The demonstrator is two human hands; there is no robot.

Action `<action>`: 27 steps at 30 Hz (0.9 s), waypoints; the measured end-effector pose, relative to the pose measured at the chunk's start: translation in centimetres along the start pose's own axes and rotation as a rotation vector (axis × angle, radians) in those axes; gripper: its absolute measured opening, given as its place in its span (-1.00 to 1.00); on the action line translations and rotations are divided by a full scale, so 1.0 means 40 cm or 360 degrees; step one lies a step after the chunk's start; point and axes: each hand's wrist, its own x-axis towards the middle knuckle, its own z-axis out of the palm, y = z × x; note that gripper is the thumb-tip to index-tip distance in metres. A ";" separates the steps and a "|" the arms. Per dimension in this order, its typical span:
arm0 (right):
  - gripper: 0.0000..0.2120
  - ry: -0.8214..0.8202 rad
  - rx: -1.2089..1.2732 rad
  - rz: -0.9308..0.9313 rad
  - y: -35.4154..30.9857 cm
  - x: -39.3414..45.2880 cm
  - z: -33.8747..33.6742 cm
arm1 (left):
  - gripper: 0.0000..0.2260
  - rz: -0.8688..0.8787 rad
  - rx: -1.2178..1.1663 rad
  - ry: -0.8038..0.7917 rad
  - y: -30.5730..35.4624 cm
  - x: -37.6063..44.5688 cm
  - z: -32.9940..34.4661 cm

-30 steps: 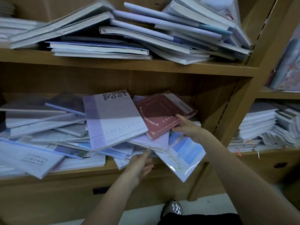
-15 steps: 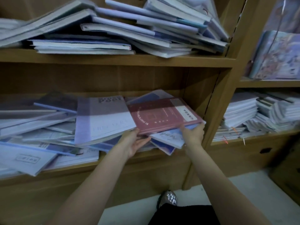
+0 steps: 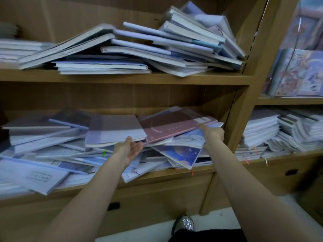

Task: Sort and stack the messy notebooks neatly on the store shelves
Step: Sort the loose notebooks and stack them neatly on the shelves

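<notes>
On the lower shelf a red notebook lies tilted on top of the loose heap, its near edge overhanging the books beneath. Everything else is placed against it. The right hand sits at its right near corner, with the fingers reaching up to that edge; blur hides whether they curl round the cover or merely touch it, so I cannot tell the grip. The left hand is at the red notebook's lower left, palm turned up and thumb raised, its fingers tucked out of sight under the stack just below the book's left near corner; they look relaxed rather than clenched.

Touching the red notebook's left edge lies a lilac-and-white notebook, flat on the same heap. Beneath the red notebook's right half a pale blue notebook sticks out, and under that a dark blue starry notebook slants down over the shelf's front lip. Farther left of the red notebook, more books lie scattered at mixed angles. Above it, the upper shelf carries another untidy pile, leaning both ways.
</notes>
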 end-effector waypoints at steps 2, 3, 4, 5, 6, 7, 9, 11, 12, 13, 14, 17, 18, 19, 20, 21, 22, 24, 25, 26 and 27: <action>-0.38 0.0024 -0.0081 -0.0028 0.032 0.020 -0.006 | -0.66 0.0058 0.0381 0.0099 0.010 0.023 -0.003; -0.38 0.0024 -0.0101 -0.0031 0.043 0.028 -0.009 | -0.64 0.0081 0.0510 0.0142 0.012 0.032 -0.006; -0.37 0.0022 -0.0112 -0.0037 0.051 0.037 -0.010 | -0.62 0.0128 0.0599 0.0188 0.012 0.045 -0.012; -0.39 0.0017 -0.0110 -0.0028 0.055 0.044 -0.008 | -0.60 0.0187 0.0644 0.0230 0.009 0.047 -0.017; -0.41 0.0001 -0.0091 -0.0023 0.056 0.047 -0.007 | -0.58 0.0240 0.0675 0.0254 0.001 0.047 -0.023; -0.42 -0.0025 -0.0069 -0.0009 0.056 0.049 -0.006 | -0.57 0.0279 0.0705 0.0260 -0.018 0.042 -0.027; -0.44 -0.0052 -0.0063 0.0019 0.058 0.056 -0.009 | -0.56 0.0215 0.0774 0.0130 -0.071 0.007 -0.020; -0.48 -0.0086 -0.0058 0.0023 0.064 0.062 -0.015 | -0.63 0.0014 0.0740 -0.0162 -0.123 -0.036 0.019; -0.52 -0.0119 -0.0055 0.0006 0.068 0.065 -0.019 | -0.68 -0.0052 0.0640 -0.0290 -0.140 -0.054 0.049; -0.57 -0.0162 -0.0053 -0.0013 0.071 0.067 -0.025 | -0.72 -0.0076 0.0528 -0.0371 -0.150 -0.065 0.080; -0.63 -0.0209 -0.0044 -0.0036 0.076 0.070 -0.032 | -0.73 -0.0072 0.0430 -0.0406 -0.153 -0.068 0.107; -0.73 -0.0401 0.0076 -0.0085 0.081 0.071 -0.049 | -0.72 -0.0004 0.0250 -0.0284 -0.145 -0.053 0.143; -0.74 -0.0464 0.0110 -0.0089 0.082 0.075 -0.050 | -0.73 0.0000 0.0256 -0.0251 -0.142 -0.044 0.136; -0.74 -0.0520 0.0131 -0.0092 0.080 0.081 -0.047 | -0.74 -0.0012 0.0299 -0.0235 -0.140 -0.040 0.126; -0.73 -0.0570 0.0138 -0.0096 0.077 0.092 -0.042 | -0.75 -0.0034 0.0343 -0.0233 -0.141 -0.036 0.117; -0.73 -0.0608 0.0136 -0.0102 0.069 0.105 -0.034 | -0.74 -0.0058 0.0353 -0.0243 -0.142 -0.032 0.113; -0.73 -0.0632 0.0122 -0.0110 0.059 0.122 -0.025 | -0.73 -0.0083 0.0321 -0.0264 -0.146 -0.029 0.115; -0.77 -0.0642 0.0001 -0.0149 0.041 0.161 0.002 | -0.70 -0.0132 0.0191 -0.0294 -0.153 -0.026 0.143; -0.78 -0.0613 -0.0108 -0.0181 0.033 0.178 0.013 | -0.69 -0.0165 0.0110 -0.0271 -0.158 -0.024 0.166; -0.77 -0.0565 -0.0245 -0.0228 0.033 0.199 0.026 | -0.67 -0.0190 0.0056 -0.0227 -0.162 -0.021 0.184; -0.76 -0.0510 -0.0397 -0.0270 0.035 0.216 0.035 | -0.64 -0.0212 0.0011 -0.0194 -0.164 -0.020 0.203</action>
